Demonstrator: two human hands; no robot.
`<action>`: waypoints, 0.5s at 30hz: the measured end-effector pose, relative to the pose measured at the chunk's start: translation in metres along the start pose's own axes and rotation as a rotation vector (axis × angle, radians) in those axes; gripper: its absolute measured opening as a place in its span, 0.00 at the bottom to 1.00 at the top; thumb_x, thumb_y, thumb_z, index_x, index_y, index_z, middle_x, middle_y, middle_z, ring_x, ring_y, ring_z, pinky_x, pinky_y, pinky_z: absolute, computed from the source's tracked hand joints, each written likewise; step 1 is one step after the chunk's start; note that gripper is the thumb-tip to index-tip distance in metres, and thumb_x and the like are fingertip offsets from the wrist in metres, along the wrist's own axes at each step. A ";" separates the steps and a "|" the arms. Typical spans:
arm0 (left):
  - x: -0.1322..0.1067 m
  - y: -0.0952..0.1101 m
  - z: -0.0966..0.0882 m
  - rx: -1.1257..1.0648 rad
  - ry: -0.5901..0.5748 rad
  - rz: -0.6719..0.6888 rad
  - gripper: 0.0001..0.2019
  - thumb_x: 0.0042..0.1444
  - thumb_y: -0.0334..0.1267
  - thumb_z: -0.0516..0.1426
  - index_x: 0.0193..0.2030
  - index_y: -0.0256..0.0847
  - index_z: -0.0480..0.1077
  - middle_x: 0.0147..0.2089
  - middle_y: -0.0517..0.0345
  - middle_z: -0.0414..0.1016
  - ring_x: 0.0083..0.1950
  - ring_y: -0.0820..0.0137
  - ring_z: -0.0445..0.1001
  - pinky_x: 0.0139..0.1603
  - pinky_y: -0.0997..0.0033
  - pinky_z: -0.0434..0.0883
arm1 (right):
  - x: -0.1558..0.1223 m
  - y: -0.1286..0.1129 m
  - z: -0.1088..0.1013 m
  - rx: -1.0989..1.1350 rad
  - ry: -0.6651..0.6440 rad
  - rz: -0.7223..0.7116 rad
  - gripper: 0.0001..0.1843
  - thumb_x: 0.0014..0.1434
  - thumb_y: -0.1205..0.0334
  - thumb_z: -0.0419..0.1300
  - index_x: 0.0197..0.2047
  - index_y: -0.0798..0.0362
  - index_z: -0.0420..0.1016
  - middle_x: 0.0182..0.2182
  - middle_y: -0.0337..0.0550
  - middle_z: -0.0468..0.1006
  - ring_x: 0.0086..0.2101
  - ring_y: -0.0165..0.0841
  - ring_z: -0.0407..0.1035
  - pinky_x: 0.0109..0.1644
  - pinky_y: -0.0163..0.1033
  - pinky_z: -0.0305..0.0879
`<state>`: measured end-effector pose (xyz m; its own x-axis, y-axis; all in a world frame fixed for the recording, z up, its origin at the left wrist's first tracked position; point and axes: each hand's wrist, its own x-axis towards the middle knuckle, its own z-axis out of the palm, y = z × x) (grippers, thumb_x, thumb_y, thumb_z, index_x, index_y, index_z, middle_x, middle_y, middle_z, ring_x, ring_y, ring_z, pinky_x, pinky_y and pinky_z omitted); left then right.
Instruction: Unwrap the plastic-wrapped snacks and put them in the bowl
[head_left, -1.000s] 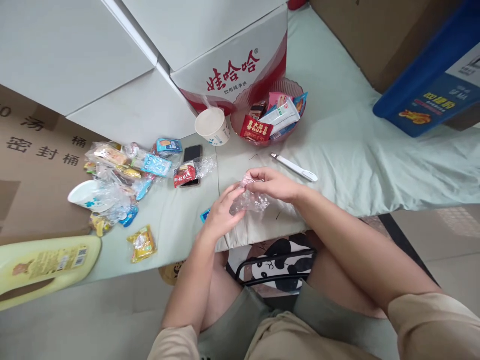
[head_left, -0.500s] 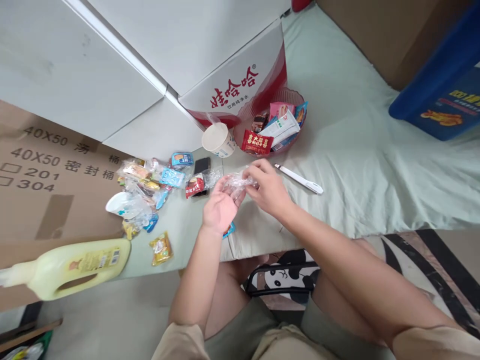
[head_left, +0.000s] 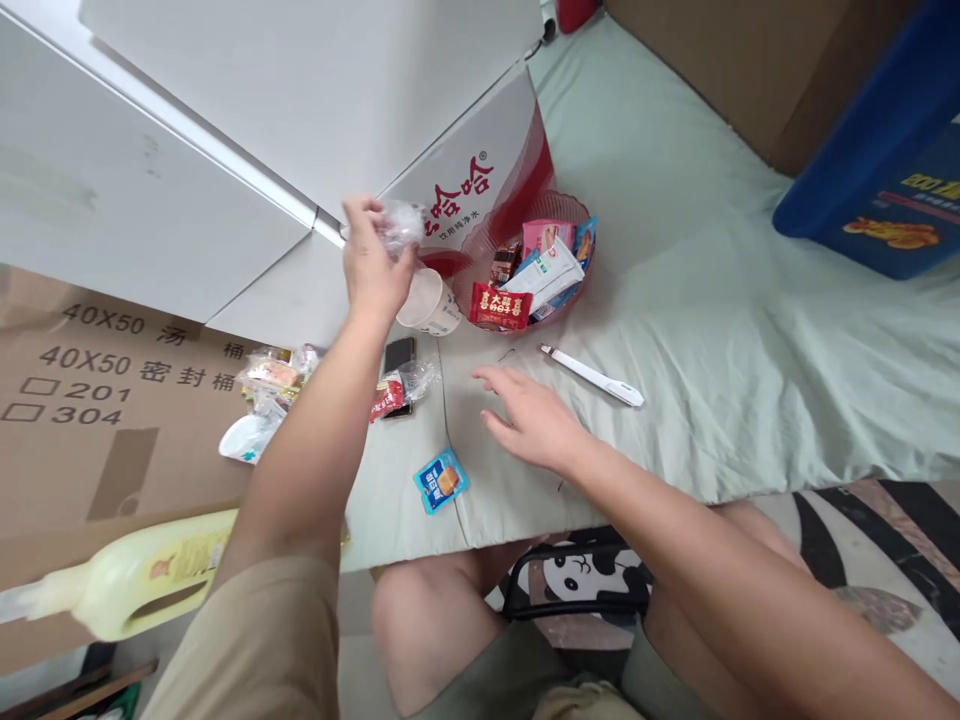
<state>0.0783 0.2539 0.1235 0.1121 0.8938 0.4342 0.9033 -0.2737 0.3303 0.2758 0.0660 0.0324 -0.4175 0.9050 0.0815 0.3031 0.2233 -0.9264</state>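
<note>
My left hand [head_left: 375, 260] is raised in front of the white carton and closed around a crumpled clear plastic bag [head_left: 403, 226]. Just below it stands a paper cup [head_left: 429, 303], partly hidden by the hand. My right hand [head_left: 532, 415] hovers over the green cloth with its fingers apart and nothing in them. A white utility knife [head_left: 592, 375] lies to its right. Left of it, a small blue snack packet [head_left: 441, 480] rests on the cloth. A red snack wrapper with clear plastic [head_left: 388, 395] lies over a black phone [head_left: 400, 353].
A pink clear bowl [head_left: 577, 300] of packaged snacks stands behind my right hand, against the lettered carton [head_left: 517, 130]. A heap of snack packets [head_left: 274, 375] and a yellow bottle [head_left: 157, 570] are at the left. A blue container [head_left: 862, 190] stands far right.
My left hand has carried the clear plastic up and left, above the paper cup. My right hand has let go of it and opened. The blue packet is now uncovered.
</note>
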 end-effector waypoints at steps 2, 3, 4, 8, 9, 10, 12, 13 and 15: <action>0.009 -0.005 0.008 0.173 -0.156 -0.035 0.15 0.54 0.35 0.63 0.49 0.43 0.70 0.50 0.49 0.74 0.55 0.54 0.73 0.61 0.51 0.67 | 0.002 -0.002 -0.001 0.011 -0.007 0.015 0.27 0.64 0.63 0.54 0.66 0.51 0.63 0.56 0.56 0.74 0.54 0.47 0.72 0.54 0.53 0.68; 0.006 -0.010 0.011 0.258 -0.236 -0.070 0.13 0.52 0.33 0.63 0.45 0.42 0.72 0.48 0.47 0.75 0.54 0.52 0.73 0.60 0.51 0.67 | 0.003 -0.003 -0.001 0.017 -0.011 0.022 0.27 0.64 0.63 0.54 0.66 0.52 0.63 0.56 0.57 0.74 0.53 0.47 0.72 0.54 0.53 0.68; 0.002 -0.017 0.013 0.335 -0.305 -0.110 0.12 0.50 0.31 0.63 0.42 0.40 0.73 0.48 0.44 0.75 0.54 0.50 0.73 0.60 0.51 0.67 | 0.004 -0.005 -0.001 0.023 -0.016 0.027 0.27 0.64 0.63 0.54 0.66 0.52 0.63 0.56 0.57 0.74 0.53 0.47 0.72 0.54 0.53 0.68; -0.012 -0.036 0.018 0.533 -0.508 -0.140 0.09 0.47 0.33 0.61 0.37 0.38 0.77 0.53 0.41 0.74 0.58 0.48 0.72 0.60 0.54 0.67 | 0.007 -0.009 -0.005 0.023 -0.032 0.023 0.26 0.64 0.63 0.54 0.65 0.53 0.64 0.54 0.56 0.76 0.52 0.47 0.73 0.53 0.51 0.67; -0.010 -0.037 0.021 0.538 -0.603 -0.131 0.09 0.49 0.34 0.59 0.37 0.39 0.78 0.50 0.44 0.76 0.57 0.50 0.73 0.59 0.57 0.68 | 0.008 -0.009 -0.006 0.021 -0.025 0.019 0.25 0.64 0.63 0.54 0.64 0.53 0.65 0.53 0.55 0.76 0.51 0.46 0.73 0.53 0.50 0.67; -0.007 -0.035 0.025 0.525 -0.718 -0.136 0.09 0.51 0.35 0.57 0.37 0.40 0.79 0.48 0.47 0.78 0.55 0.53 0.74 0.58 0.61 0.68 | 0.009 -0.010 -0.008 0.019 -0.013 0.014 0.24 0.64 0.63 0.54 0.64 0.53 0.66 0.53 0.54 0.76 0.51 0.45 0.73 0.52 0.49 0.67; 0.004 -0.024 0.035 0.479 -0.934 -0.179 0.11 0.53 0.36 0.55 0.39 0.42 0.79 0.44 0.54 0.81 0.51 0.59 0.77 0.54 0.69 0.69 | 0.011 -0.010 -0.013 -0.014 0.035 0.008 0.22 0.65 0.64 0.53 0.62 0.52 0.68 0.52 0.52 0.76 0.50 0.43 0.72 0.51 0.47 0.67; 0.009 -0.016 0.039 0.483 -1.009 -0.197 0.12 0.53 0.36 0.56 0.40 0.41 0.79 0.42 0.56 0.81 0.50 0.60 0.77 0.52 0.71 0.70 | 0.013 -0.009 -0.016 -0.059 0.079 0.008 0.21 0.65 0.64 0.53 0.61 0.52 0.69 0.52 0.51 0.76 0.50 0.43 0.71 0.51 0.47 0.66; 0.019 0.000 0.045 0.535 -1.076 -0.196 0.13 0.52 0.36 0.56 0.40 0.34 0.78 0.38 0.58 0.80 0.49 0.63 0.77 0.53 0.71 0.69 | 0.017 -0.007 -0.023 -0.207 0.213 0.026 0.19 0.65 0.66 0.52 0.58 0.52 0.71 0.54 0.52 0.75 0.53 0.44 0.68 0.53 0.48 0.63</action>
<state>0.0990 0.2869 0.0944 0.0109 0.8112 -0.5847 0.9716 -0.1468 -0.1855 0.2864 0.0885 0.0493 -0.2252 0.9620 0.1543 0.4885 0.2485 -0.8364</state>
